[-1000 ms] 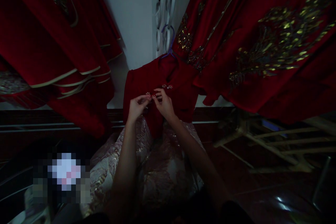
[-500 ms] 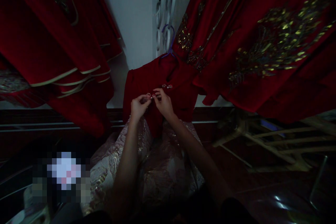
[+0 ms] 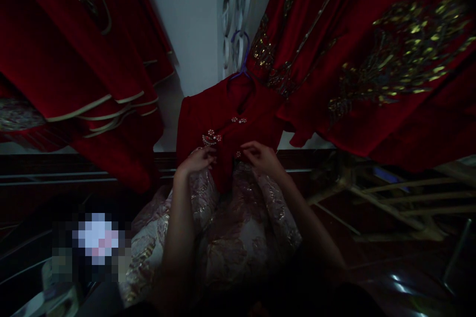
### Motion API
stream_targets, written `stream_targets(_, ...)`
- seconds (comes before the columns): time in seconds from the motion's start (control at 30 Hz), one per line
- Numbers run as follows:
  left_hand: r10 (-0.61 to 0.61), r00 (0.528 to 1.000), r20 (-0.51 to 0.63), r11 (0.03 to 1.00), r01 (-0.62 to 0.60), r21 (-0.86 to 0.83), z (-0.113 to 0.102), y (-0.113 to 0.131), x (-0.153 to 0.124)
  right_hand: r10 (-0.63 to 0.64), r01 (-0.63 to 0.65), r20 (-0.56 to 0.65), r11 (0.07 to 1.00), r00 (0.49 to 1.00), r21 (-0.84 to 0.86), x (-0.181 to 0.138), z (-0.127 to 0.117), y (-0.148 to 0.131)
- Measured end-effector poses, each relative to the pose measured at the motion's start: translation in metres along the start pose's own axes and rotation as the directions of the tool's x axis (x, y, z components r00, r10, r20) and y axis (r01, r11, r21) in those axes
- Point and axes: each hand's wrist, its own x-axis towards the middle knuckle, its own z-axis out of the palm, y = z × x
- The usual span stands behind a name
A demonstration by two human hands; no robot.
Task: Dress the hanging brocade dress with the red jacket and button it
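Observation:
A red garment (image 3: 201,114) with a V-shaped neck hangs on a purple hanger (image 3: 245,52). Pearly flower-shaped clasps (image 3: 238,120) sit below its neckline. Lower and to the left is a beaded ornament (image 3: 211,137) with a curved string of beads. Just beneath that ornament lies my left hand (image 3: 197,161), its fingers loosely bent and apart, with nothing seen in them. My right hand (image 3: 262,158) is at the garment's lower right front, thumb and fingers spread, beside a small pearly flower (image 3: 238,155). Whether its fingertips touch the cloth, I cannot tell.
Red garments with pale piping (image 3: 92,59) hang at left, and gold-sequinned red garments (image 3: 409,49) at right. Shiny floral fabric (image 3: 238,228) spreads below my hands. A wooden rack (image 3: 386,198) stands at lower right. White scrolled metalwork (image 3: 240,0) rises behind the hanger.
Both hands have let go of the beaded ornament and moved apart. The left went slightly down; the right moved right and down. The ornament and the lower flower now show.

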Motion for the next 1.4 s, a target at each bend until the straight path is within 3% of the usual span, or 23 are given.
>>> stream_targets(0.07,0.027,0.999,-0.037,0.997,-0.024,0.071,0.003,-0.005,0.003,-0.021,0.020,-0.058,1.000,0.998,-0.010,0.002,-0.006,0.000)
stream_targets(0.13,0.079,0.986,-0.145,0.989,-0.059,0.137,0.004,-0.008,0.007,-0.021,0.018,-0.087,0.999,0.996,-0.043,0.005,-0.006,0.003)
stream_targets(0.27,0.065,0.953,-0.297,0.996,-0.044,0.075,0.002,-0.010,0.009,0.006,-0.001,0.032,0.989,0.999,-0.149,0.007,0.007,0.021)
stream_targets(0.37,-0.024,0.961,-0.275,0.999,0.033,0.027,-0.004,-0.007,0.000,0.005,0.004,0.047,0.980,0.999,-0.201,0.006,0.017,0.033)
stream_targets(0.6,-0.199,0.936,-0.289,0.927,0.275,0.253,-0.010,0.018,-0.020,-0.030,0.036,0.027,0.970,0.999,-0.239,0.007,0.027,0.034)
stream_targets(0.87,-0.070,0.952,-0.299,0.930,0.171,0.327,0.011,0.016,0.003,0.009,-0.002,0.031,0.980,0.999,-0.199,0.004,0.032,0.030)
stream_targets(1.13,0.003,0.987,-0.158,0.912,0.062,0.405,0.041,0.024,0.010,0.001,0.005,0.019,0.946,1.000,-0.325,0.001,0.047,0.041)
stream_targets(1.4,-0.111,0.978,-0.176,0.758,0.198,0.622,0.045,0.038,0.007,0.001,0.005,0.027,0.980,1.000,-0.201,0.002,0.063,0.062)
